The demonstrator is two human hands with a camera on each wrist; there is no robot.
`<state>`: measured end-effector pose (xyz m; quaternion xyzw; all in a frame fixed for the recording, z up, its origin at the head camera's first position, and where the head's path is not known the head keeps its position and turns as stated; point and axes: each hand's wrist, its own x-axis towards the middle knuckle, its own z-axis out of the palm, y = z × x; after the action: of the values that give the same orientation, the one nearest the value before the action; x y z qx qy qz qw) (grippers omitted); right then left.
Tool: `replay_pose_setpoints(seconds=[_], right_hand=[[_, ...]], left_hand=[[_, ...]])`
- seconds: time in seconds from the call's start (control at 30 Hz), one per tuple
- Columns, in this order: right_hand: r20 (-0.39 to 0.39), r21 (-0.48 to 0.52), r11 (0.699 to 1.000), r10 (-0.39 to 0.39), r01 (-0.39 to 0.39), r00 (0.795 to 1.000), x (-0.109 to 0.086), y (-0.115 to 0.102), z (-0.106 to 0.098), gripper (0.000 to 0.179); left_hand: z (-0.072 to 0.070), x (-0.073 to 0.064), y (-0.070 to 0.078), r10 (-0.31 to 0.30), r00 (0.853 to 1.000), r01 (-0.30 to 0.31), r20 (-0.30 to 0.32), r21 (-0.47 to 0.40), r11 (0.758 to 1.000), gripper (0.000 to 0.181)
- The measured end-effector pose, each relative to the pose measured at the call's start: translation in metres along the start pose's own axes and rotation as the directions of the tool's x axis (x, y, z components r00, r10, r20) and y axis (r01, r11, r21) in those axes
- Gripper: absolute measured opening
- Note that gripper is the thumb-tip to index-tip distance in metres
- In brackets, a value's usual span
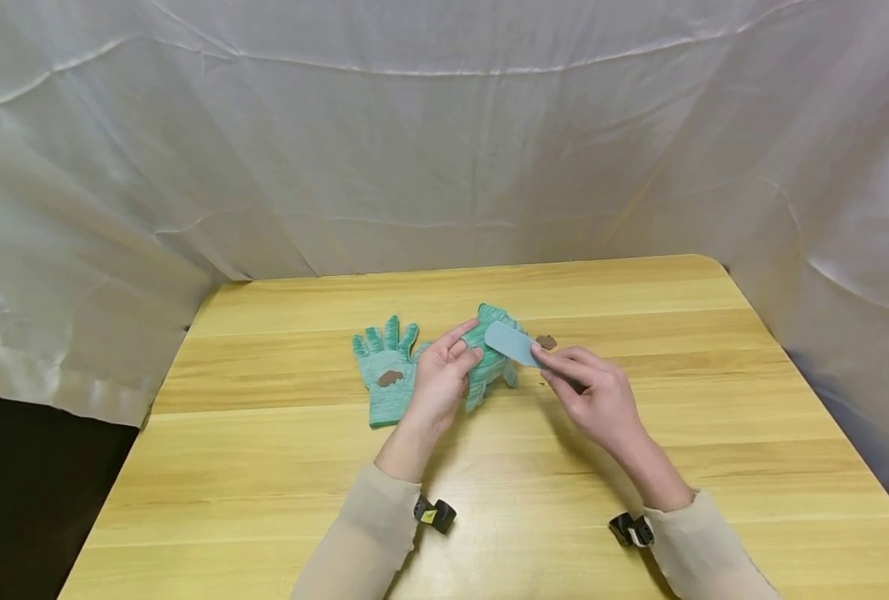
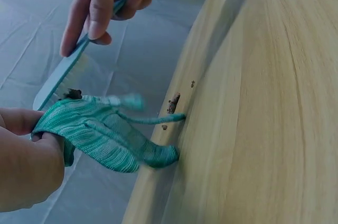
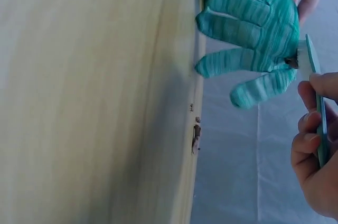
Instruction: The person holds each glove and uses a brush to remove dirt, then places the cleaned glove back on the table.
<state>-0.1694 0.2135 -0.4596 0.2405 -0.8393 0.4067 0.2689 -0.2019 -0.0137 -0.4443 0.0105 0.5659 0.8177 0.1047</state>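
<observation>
My left hand point(image 1: 444, 375) grips a green knitted glove point(image 1: 480, 379) by its cuff end, raised over the table, with the glove's fingers hanging down in the left wrist view. A light blue brush point(image 1: 514, 343) is pinched in my right hand point(image 1: 597, 404), thumb and fingers along its handle. Its white bristles point(image 3: 303, 57) touch the glove near the thumb, where a dark brown clump point(image 2: 73, 94) clings. To the left, a matching glove point(image 1: 390, 408) lies flat, fingers pointing away, with a brown patch point(image 1: 390, 377) on it.
Brown crumbs point(image 1: 546, 342) lie on the wooden table point(image 1: 279, 483) beyond the right hand; the wrist views show several bits. Pale grey curtain cloth point(image 1: 444, 150) hangs behind the table and along both sides.
</observation>
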Motion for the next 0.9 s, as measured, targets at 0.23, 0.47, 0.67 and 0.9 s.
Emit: replay_pose_setpoints(seconds=[0.23,0.47,0.67,0.9], right_hand=[[-0.031,-0.081,0.997,-0.001,-0.002,1.0,-0.001,0.004,-0.003,0.039],[-0.023,-0.053,0.998,0.043,-0.045,0.999,-0.001,0.005,-0.005,0.039],[0.035,0.145,0.973,0.175,-0.179,0.984,0.001,-0.006,-0.006,0.04],[0.024,0.151,0.972,0.181,-0.182,0.983,0.001,-0.013,-0.001,0.045]], left_hand=[[0.0,0.0,0.001,-0.03,1.0,0.031,0.004,-0.08,0.996,0.051],[0.0,0.002,0.001,-0.044,0.999,0.044,0.002,-0.098,0.994,0.051],[-0.002,0.002,0.002,-0.032,0.999,0.031,-0.004,-0.103,0.994,0.049],[0.0,-0.001,0.003,-0.032,0.999,0.032,0.001,-0.104,0.994,0.05]])
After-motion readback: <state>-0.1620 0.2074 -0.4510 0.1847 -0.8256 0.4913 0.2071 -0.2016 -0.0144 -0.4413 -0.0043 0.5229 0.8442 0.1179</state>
